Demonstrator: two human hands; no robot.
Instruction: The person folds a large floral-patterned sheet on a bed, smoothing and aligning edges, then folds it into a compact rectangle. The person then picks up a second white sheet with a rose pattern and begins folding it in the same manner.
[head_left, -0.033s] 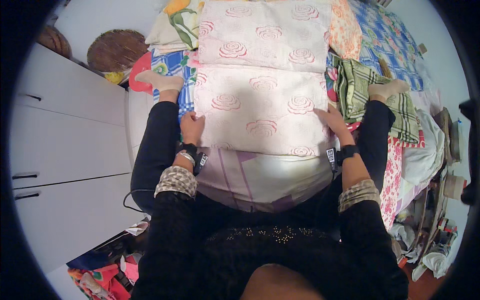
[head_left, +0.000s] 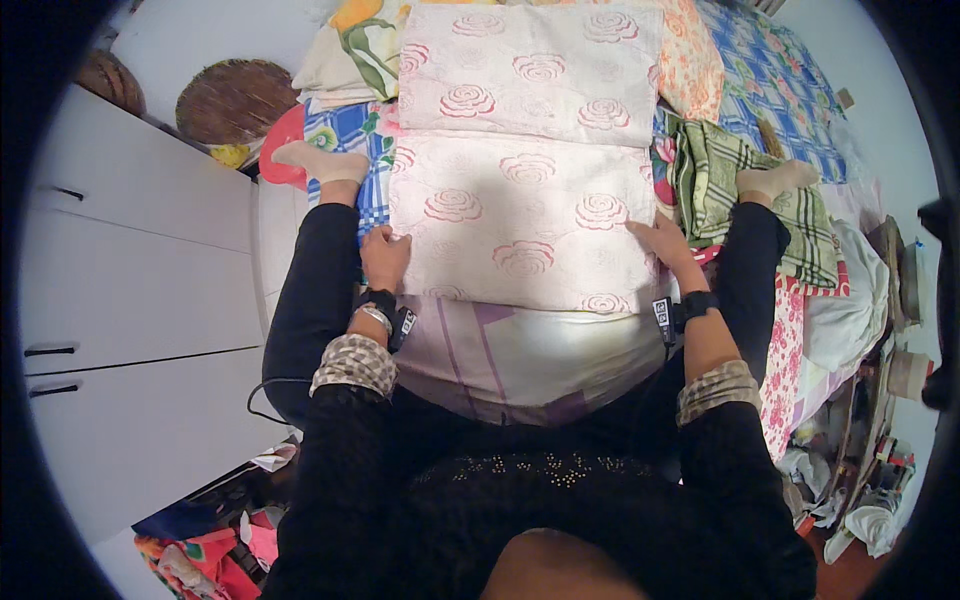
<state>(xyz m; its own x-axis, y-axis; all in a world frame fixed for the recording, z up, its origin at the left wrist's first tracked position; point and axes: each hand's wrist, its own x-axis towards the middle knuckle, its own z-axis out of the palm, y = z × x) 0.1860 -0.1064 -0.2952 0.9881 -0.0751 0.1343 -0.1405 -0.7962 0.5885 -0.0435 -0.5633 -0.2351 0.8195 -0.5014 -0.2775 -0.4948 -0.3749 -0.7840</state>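
Both forearms reached forward, sleeves pushed up and a dark band on each wrist, the left hand (head_left: 385,257) and right hand (head_left: 662,243) lying flat, fingers extended.

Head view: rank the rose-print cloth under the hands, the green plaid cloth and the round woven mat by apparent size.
1. rose-print cloth
2. green plaid cloth
3. round woven mat; close to the plaid cloth, and fisheye bending near the rim leaves that order unsure.

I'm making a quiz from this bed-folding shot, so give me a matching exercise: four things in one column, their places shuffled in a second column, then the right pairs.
Things:
1. left hand
2. right hand
3. green plaid cloth
4. woven round basket

Places:
A. far left, on the floor by the white cabinet
B. on the rose-print fabric's right edge
C. right of the rose-print fabric, near the right foot
D. on the rose-print fabric's left edge

Pairs: 1-D, 2-B, 3-C, 4-A
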